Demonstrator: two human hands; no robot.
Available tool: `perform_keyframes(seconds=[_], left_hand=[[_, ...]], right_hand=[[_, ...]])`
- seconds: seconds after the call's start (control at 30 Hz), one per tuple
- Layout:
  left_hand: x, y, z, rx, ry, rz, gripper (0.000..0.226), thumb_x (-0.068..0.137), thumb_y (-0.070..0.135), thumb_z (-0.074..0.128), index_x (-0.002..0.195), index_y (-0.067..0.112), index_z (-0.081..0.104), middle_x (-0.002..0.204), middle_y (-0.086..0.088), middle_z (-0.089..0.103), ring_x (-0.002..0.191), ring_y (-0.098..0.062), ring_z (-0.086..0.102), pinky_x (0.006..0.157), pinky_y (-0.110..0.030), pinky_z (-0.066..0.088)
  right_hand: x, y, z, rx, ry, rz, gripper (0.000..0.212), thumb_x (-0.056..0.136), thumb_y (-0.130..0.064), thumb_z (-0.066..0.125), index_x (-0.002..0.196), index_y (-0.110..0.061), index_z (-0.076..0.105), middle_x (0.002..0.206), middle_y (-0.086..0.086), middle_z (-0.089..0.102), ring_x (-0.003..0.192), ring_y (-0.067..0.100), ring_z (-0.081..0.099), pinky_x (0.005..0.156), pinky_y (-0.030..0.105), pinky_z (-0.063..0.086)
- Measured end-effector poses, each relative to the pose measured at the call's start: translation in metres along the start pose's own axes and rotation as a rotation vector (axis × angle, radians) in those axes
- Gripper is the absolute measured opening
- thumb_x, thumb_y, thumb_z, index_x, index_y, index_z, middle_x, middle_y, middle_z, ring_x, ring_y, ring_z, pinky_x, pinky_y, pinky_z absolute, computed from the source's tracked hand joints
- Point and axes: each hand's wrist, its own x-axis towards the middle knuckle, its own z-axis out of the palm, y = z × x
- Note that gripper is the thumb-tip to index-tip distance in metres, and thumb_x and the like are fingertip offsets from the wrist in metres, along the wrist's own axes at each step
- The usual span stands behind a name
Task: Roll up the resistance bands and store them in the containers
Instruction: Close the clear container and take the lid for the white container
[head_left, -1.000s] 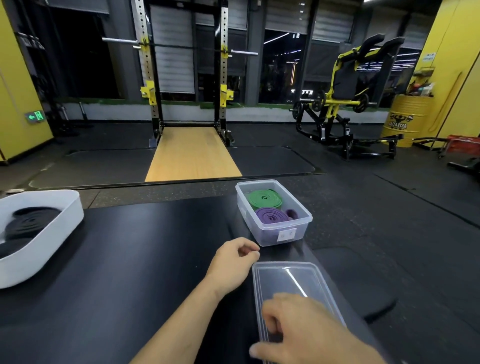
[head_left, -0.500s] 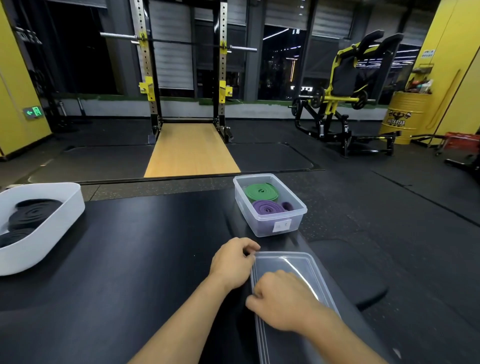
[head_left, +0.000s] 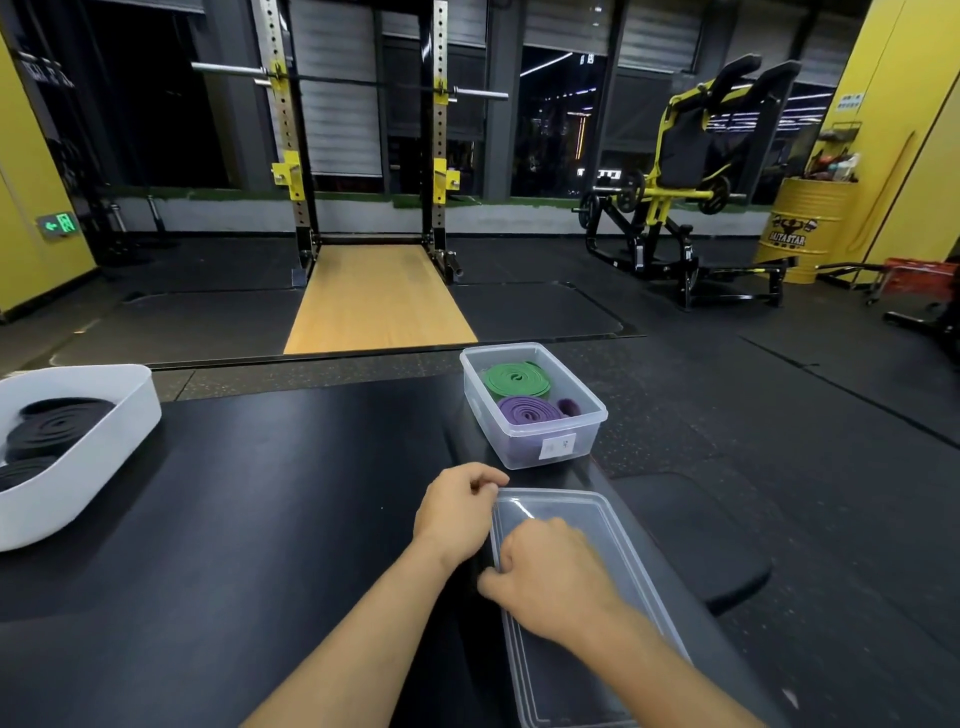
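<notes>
Both hands curled on clear lid, flat on black mat: left hand pinches far-left corner, right hand grips left rim. Just beyond, clear container holds rolled green band, purple band. White tub of black bands far left.

At the lower right of the frame, a clear rectangular plastic lid lies on the black desk. The left hand curls at its far left corner and seems to pinch the rim. The right hand grips its left edge. Just above, a clear rectangular plastic container holds a rolled green band and a rolled purple band. At far left, a white oval tub holds rolled black bands.
</notes>
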Motion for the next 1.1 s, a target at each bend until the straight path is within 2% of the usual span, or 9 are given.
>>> perform_keyframes(seconds=[0.17, 0.27, 0.37, 0.53, 0.67, 0.77, 0.97, 1.03, 1.1], left_hand=[[0.010, 0.004, -0.004, -0.279, 0.046, 0.000, 0.015, 0.099, 0.021, 0.066, 0.094, 0.024, 0.080, 0.083, 0.013, 0.076, 0.078, -0.003, 0.067, 0.081, -0.027, 0.056], [0.022, 0.019, -0.007, -0.401, 0.033, -0.056, 0.022, 0.103, 0.028, 0.062, 0.097, 0.013, 0.077, 0.089, -0.003, 0.079, 0.076, -0.006, 0.069, 0.074, -0.025, 0.054], [0.037, 0.031, -0.005, -0.451, 0.036, -0.138, 0.033, 0.103, 0.037, 0.061, 0.096, 0.008, 0.074, 0.095, -0.012, 0.078, 0.079, -0.015, 0.069, 0.077, -0.031, 0.056], [0.056, 0.041, 0.005, -0.478, 0.024, -0.255, 0.041, 0.097, 0.047, 0.067, 0.094, 0.007, 0.070, 0.080, -0.005, 0.068, 0.070, -0.016, 0.067, 0.072, -0.033, 0.059], [0.065, 0.047, 0.008, -0.560, -0.015, -0.340, 0.023, 0.098, 0.033, 0.066, 0.091, 0.011, 0.065, 0.078, -0.004, 0.061, 0.070, -0.018, 0.063, 0.060, -0.027, 0.054], [0.065, 0.046, 0.005, -0.513, -0.058, -0.288, 0.017, 0.098, 0.025, 0.063, 0.086, 0.013, 0.062, 0.073, -0.003, 0.056, 0.068, -0.018, 0.059, 0.058, -0.025, 0.049], [0.040, 0.031, -0.021, -0.496, -0.173, -0.214, 0.034, 0.073, 0.042, 0.074, 0.087, 0.015, 0.059, 0.079, -0.009, 0.059, 0.075, -0.024, 0.049, 0.074, -0.038, 0.045], [0.028, 0.024, -0.031, -0.532, -0.197, -0.218, 0.041, 0.072, 0.045, 0.076, 0.093, 0.011, 0.068, 0.086, -0.008, 0.066, 0.080, -0.023, 0.056, 0.080, -0.039, 0.052], [0.017, 0.017, -0.043, -0.570, -0.213, -0.228, 0.029, 0.080, 0.038, 0.074, 0.090, 0.011, 0.072, 0.087, -0.008, 0.065, 0.081, -0.020, 0.057, 0.082, -0.036, 0.052]], right_hand=[[0.004, 0.002, -0.016, 0.106, 0.105, -0.039, 0.041, 0.078, -0.032, 0.062, 0.053, -0.010, 0.037, 0.049, 0.002, 0.035, 0.052, 0.018, 0.035, 0.048, 0.032, 0.028], [0.006, 0.009, -0.034, 0.212, 0.157, -0.040, 0.039, 0.075, -0.031, 0.067, 0.052, -0.014, 0.041, 0.046, -0.006, 0.042, 0.051, 0.012, 0.040, 0.049, 0.024, 0.031], [0.008, 0.016, -0.052, 0.310, 0.211, -0.022, 0.031, 0.074, -0.027, 0.070, 0.055, -0.018, 0.048, 0.050, -0.015, 0.051, 0.053, 0.007, 0.045, 0.053, 0.021, 0.036], [0.008, 0.027, -0.073, 0.387, 0.255, 0.000, 0.030, 0.074, -0.022, 0.072, 0.054, -0.020, 0.050, 0.047, -0.013, 0.050, 0.048, 0.005, 0.045, 0.052, 0.018, 0.037], [0.004, 0.034, -0.085, 0.425, 0.287, -0.003, 0.027, 0.073, -0.017, 0.072, 0.054, -0.019, 0.053, 0.047, -0.011, 0.049, 0.048, 0.006, 0.043, 0.050, 0.015, 0.035], [0.004, 0.039, -0.097, 0.553, 0.319, -0.015, 0.024, 0.071, -0.016, 0.074, 0.055, -0.017, 0.056, 0.050, -0.009, 0.049, 0.051, 0.006, 0.041, 0.052, 0.022, 0.036], [0.005, 0.038, -0.117, 0.920, 0.276, -0.027, 0.010, 0.086, 0.008, 0.065, 0.076, 0.004, 0.065, 0.064, 0.017, 0.068, 0.061, 0.022, 0.065, 0.062, 0.029, 0.056], [0.007, 0.035, -0.117, 0.960, 0.247, 0.013, 0.011, 0.088, 0.007, 0.065, 0.078, 0.003, 0.068, 0.066, 0.019, 0.069, 0.061, 0.022, 0.068, 0.058, 0.026, 0.057], [0.009, 0.037, -0.118, 1.058, 0.214, 0.074, 0.010, 0.089, 0.004, 0.067, 0.080, 0.002, 0.070, 0.066, 0.020, 0.067, 0.060, 0.022, 0.068, 0.054, 0.026, 0.056]])
